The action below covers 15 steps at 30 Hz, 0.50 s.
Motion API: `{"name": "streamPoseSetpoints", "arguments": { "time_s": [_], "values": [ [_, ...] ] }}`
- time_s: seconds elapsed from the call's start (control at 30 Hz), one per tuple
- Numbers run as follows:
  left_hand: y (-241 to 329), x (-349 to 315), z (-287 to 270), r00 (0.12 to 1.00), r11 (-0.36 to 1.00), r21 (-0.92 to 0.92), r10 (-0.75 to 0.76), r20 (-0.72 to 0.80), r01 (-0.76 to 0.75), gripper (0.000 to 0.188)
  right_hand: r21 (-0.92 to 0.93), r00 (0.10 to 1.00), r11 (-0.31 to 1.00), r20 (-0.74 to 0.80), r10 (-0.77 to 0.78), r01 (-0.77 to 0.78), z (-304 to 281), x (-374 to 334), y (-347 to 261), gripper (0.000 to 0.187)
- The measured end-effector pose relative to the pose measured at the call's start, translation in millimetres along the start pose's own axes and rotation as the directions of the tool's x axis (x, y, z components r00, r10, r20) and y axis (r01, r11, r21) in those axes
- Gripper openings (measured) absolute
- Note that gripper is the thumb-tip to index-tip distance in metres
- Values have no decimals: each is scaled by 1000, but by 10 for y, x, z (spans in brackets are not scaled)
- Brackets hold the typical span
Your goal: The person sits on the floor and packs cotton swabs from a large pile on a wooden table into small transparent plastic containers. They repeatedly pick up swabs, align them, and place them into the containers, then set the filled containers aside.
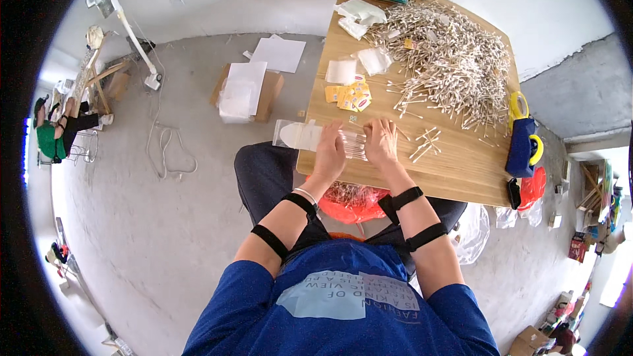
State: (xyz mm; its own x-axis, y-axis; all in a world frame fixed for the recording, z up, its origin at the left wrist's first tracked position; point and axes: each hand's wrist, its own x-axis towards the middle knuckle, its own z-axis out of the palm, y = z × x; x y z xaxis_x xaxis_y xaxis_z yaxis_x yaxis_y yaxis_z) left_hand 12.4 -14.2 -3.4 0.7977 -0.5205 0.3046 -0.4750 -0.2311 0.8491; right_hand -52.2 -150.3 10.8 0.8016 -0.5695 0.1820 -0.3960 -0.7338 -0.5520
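At the near left of the wooden table (455, 181), my left hand (331, 148) is closed on a clear plastic bag (285, 133) with a white oval-ended card inside. A row of cotton swabs (355, 145) lies side by side between my hands. My right hand (380, 144), fingers curled, grips the swabs' right ends; its fingertips are partly hidden. Just right of it lies a small crossed group of loose swabs (427, 145). A big heap of cotton swabs (455, 59) covers the far right of the table. Yellow printed cards (349, 95) and clear bags (374, 60) lie beyond my hands.
A blue tape dispenser (521, 148) with yellow rolls stands at the table's right edge. Under the near edge, a red bag (353, 204) holds more swabs. A cardboard box (267, 95) with white sheets is on the floor at left. Another person (53, 128) sits far left.
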Motion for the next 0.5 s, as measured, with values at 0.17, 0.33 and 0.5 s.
{"name": "streamPoseSetpoints", "arguments": {
  "time_s": [0.17, 0.33, 0.5],
  "values": [
    [281, 77, -144, 991, 986, -111, -127, -39, 122, 28, 478, 967, 844, 191, 169, -242, -183, -195, -102, 14],
    [429, 117, -216, 956, 898, -327, -265, 128, 293, 27, 600, 963, 756, 213, 166, -263, -359, -374, -334, 19],
    [568, -29, -284, 872, 721, -491, -392, 292, 488, 19, 561, 907, 731, 373, 196, -389, -611, -520, -462, 17]
  ]
}}
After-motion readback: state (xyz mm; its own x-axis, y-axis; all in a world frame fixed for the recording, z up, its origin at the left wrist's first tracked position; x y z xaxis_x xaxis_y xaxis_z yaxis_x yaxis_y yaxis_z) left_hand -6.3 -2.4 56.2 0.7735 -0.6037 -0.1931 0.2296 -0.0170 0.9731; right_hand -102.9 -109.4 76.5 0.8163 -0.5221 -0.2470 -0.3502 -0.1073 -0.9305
